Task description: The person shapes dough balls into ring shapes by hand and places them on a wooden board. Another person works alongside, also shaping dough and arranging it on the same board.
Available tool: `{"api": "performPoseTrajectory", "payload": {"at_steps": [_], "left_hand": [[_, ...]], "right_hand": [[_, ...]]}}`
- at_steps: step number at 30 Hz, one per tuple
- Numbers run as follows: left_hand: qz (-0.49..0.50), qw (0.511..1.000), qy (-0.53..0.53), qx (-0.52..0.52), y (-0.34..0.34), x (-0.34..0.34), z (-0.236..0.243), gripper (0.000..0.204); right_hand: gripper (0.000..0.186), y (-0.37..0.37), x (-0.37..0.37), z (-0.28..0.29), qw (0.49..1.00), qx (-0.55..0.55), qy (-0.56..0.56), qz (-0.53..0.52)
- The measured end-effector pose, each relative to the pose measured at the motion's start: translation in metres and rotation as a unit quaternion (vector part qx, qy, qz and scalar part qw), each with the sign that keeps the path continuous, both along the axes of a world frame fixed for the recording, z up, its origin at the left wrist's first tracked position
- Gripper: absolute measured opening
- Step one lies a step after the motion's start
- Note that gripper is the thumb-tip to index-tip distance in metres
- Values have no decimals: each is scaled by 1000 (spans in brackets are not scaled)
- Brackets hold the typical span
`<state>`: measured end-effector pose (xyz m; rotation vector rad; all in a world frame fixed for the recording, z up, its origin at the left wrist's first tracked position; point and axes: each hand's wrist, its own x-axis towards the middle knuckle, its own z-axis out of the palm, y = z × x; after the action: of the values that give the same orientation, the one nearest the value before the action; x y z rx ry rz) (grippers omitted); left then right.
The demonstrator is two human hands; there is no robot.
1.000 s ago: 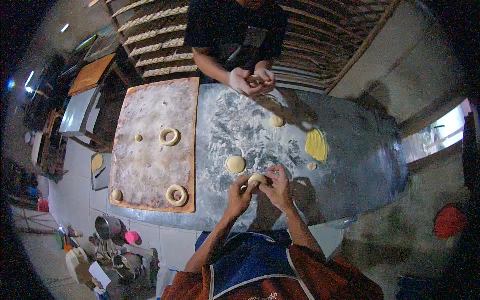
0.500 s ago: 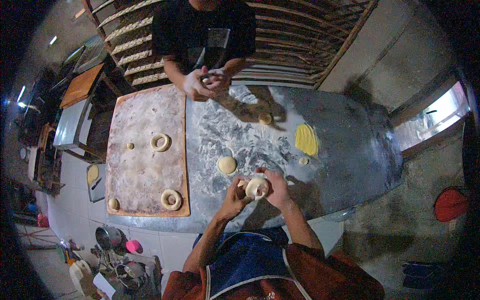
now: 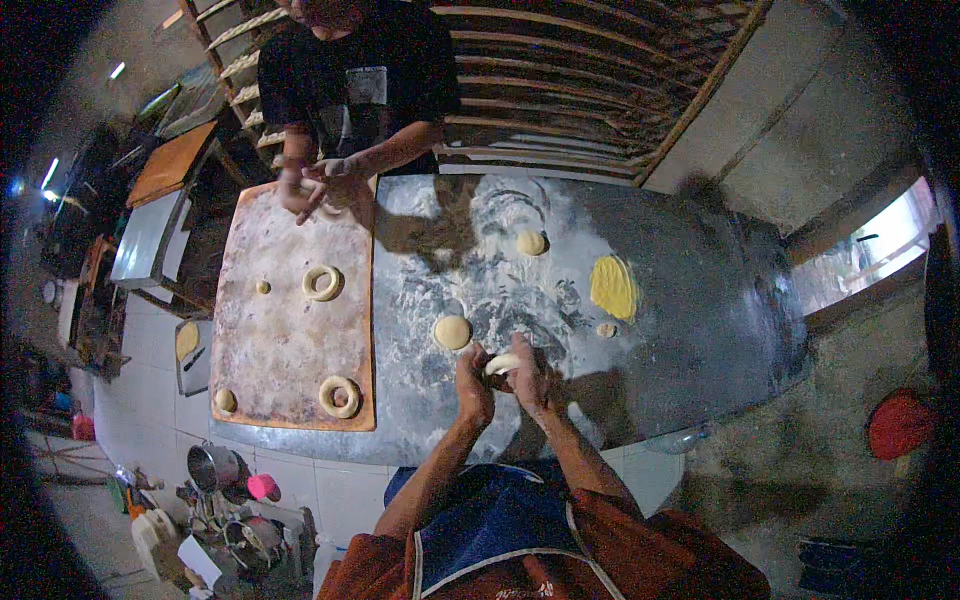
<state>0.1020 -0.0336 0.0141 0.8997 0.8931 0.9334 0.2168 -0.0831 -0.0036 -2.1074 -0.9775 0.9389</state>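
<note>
Both my hands grip a pale dough ring [image 3: 499, 365] above the near edge of the floured metal table [image 3: 690, 260]. My left hand [image 3: 475, 383] is closed on the ring's left side, my right hand [image 3: 530, 377] on its right; the fingers partly hide it. Just beyond my left hand sits a round dough ball [image 3: 452, 332]. Another dough ball [image 3: 531, 242] rests farther back. To the right lie a flat yellow patch of paste [image 3: 613, 287] and a small dough piece [image 3: 606, 330].
A floured wooden board [image 3: 290, 350] on the left carries two dough rings [image 3: 321, 283] and small dough lumps [image 3: 225, 401]. Across the table a co-worker [image 3: 360, 100] holds both hands together over the board's far end. Slatted racks [image 3: 560, 80] stand behind; pots [image 3: 215, 468] are at lower left.
The dough ring has tilted and turned more edge-on between my hands, which have drawn closer together. The co-worker has shifted left, with their hands now over the board.
</note>
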Motion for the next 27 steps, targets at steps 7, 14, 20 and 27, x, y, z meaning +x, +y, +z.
{"api": "performPoseTrajectory", "payload": {"at_steps": [7,14,20,27], "left_hand": [[5,932,219,289,6,-15,-21,41],[-40,900,319,293,8,-37,-27,46],[101,967,-198,-122,5,-58,-26,30],[40,996,-24,78,18,-99,-25,24]], "right_hand": [[62,5,-22,16,998,-41,45,9],[57,6,-46,10,979,75,186,37],[58,6,-71,16,953,140,267,-39],[68,11,-75,-46,953,243,35,180]]}}
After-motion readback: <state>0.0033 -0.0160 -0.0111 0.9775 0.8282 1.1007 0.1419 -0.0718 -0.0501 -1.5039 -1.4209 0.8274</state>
